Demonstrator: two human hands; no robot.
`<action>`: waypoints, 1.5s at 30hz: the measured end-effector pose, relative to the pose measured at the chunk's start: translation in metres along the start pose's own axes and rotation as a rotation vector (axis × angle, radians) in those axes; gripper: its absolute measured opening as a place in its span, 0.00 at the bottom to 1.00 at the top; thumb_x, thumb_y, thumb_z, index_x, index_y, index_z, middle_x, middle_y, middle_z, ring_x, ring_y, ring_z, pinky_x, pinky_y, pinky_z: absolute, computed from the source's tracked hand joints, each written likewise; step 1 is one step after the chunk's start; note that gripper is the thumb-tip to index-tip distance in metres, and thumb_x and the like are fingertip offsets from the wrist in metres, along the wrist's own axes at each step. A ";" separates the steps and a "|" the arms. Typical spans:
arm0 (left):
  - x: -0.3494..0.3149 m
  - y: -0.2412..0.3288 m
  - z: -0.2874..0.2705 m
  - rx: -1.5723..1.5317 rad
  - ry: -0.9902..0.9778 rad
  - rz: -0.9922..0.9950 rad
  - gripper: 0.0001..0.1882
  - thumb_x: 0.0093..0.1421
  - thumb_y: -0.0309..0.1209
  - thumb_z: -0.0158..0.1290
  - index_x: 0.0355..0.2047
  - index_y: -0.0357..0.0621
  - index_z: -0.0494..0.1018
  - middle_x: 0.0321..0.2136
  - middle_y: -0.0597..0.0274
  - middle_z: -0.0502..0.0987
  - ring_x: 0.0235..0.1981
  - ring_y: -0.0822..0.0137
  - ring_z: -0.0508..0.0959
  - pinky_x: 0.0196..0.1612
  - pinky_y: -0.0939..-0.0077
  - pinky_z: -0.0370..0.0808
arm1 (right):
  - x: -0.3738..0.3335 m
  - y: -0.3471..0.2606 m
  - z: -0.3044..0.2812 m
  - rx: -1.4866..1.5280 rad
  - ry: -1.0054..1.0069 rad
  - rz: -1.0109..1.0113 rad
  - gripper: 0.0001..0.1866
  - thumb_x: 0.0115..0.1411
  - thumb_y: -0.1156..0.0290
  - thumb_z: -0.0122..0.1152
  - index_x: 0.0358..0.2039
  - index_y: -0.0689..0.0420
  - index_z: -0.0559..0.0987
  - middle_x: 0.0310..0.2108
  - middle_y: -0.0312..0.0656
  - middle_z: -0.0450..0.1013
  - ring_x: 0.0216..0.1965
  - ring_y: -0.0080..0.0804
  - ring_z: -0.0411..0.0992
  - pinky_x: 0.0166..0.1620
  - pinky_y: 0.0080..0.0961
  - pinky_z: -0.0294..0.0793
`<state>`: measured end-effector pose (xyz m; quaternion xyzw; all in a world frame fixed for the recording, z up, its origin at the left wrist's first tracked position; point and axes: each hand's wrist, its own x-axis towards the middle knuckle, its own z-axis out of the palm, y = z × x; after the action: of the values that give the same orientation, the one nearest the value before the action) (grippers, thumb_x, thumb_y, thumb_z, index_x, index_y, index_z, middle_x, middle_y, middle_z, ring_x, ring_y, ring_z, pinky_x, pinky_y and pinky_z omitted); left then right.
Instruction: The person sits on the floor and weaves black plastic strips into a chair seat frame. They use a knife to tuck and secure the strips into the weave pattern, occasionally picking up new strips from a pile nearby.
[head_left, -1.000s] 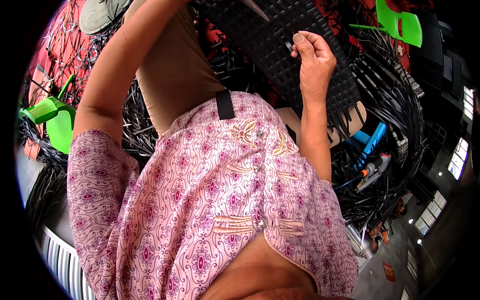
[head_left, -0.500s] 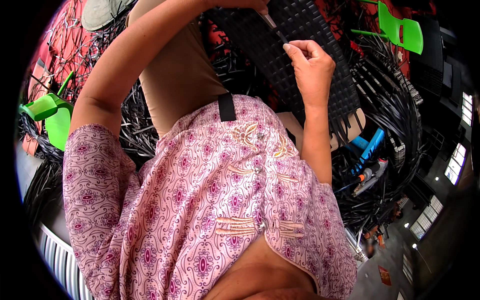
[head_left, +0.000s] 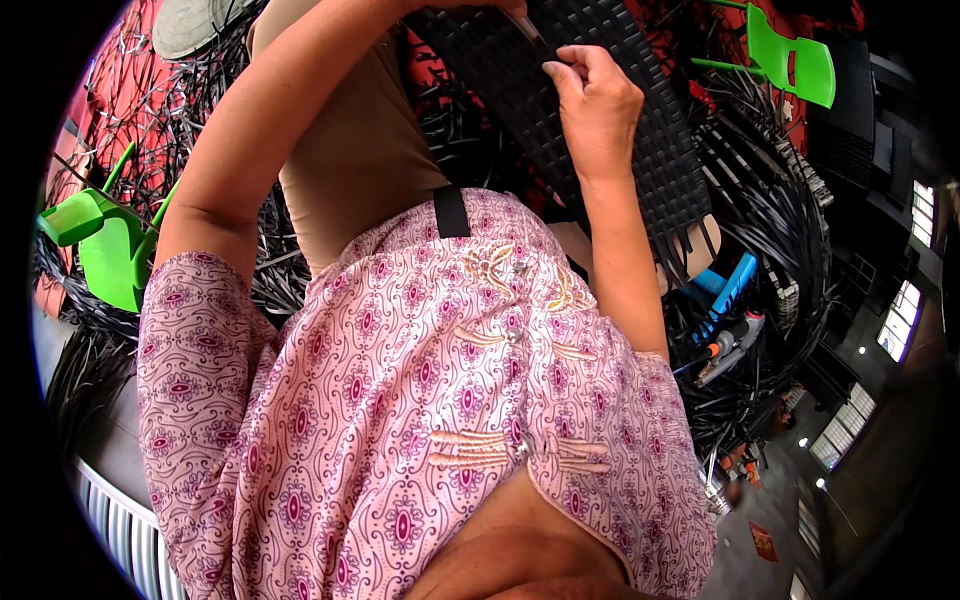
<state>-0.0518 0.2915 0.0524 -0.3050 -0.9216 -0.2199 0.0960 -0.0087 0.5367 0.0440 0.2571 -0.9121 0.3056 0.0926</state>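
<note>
A black woven panel [head_left: 600, 40] of flat plastic strips lies over my lap, which is covered in tan fabric [head_left: 350, 170]. My right hand [head_left: 598, 100] rests on the panel with its fingers pinched on a thin dark strip [head_left: 528, 32] that runs up toward the top edge. My left forearm [head_left: 270, 130] reaches up to the top edge, where my left hand [head_left: 478, 5] is almost entirely cut off, close to the strip's upper end. My pink patterned shirt [head_left: 420, 400] fills the lower middle.
Loose black strips [head_left: 770, 200] are heaped on the right and left. Green plastic chairs stand at the left [head_left: 110, 250] and top right [head_left: 790, 60]. A blue tool [head_left: 730, 285] and a handheld power tool [head_left: 728, 345] lie to the right. Red material [head_left: 130, 90] sits upper left.
My right hand has moved up and left along the woven panel, still pinching the strip. My left arm has lifted further, taking the hand to the top edge.
</note>
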 end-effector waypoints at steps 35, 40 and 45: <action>-0.025 -0.013 -0.036 0.159 0.115 -0.099 0.11 0.48 0.41 0.63 0.23 0.48 0.80 0.24 0.62 0.78 0.34 0.58 0.79 0.47 0.60 0.70 | 0.042 -0.018 0.006 0.906 -0.064 0.149 0.08 0.61 0.75 0.69 0.39 0.64 0.80 0.31 0.37 0.80 0.31 0.20 0.77 0.38 0.16 0.77; -0.021 -0.030 -0.022 0.093 0.038 -0.109 0.09 0.48 0.38 0.63 0.24 0.47 0.82 0.25 0.62 0.80 0.32 0.58 0.81 0.42 0.61 0.73 | 0.024 -0.018 0.007 0.842 0.013 0.186 0.08 0.62 0.73 0.69 0.37 0.64 0.81 0.29 0.35 0.79 0.30 0.19 0.76 0.36 0.16 0.77; -0.014 -0.037 -0.027 -0.189 -0.103 -0.240 0.09 0.48 0.37 0.65 0.26 0.46 0.84 0.24 0.60 0.81 0.27 0.59 0.81 0.32 0.64 0.76 | 0.010 -0.011 -0.004 0.768 0.032 0.308 0.09 0.63 0.72 0.68 0.37 0.65 0.82 0.26 0.34 0.77 0.27 0.18 0.73 0.33 0.16 0.75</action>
<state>-0.0615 0.2452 0.0592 -0.2112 -0.9304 -0.2994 -0.0075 -0.0113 0.5272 0.0561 0.1285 -0.7580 0.6381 -0.0428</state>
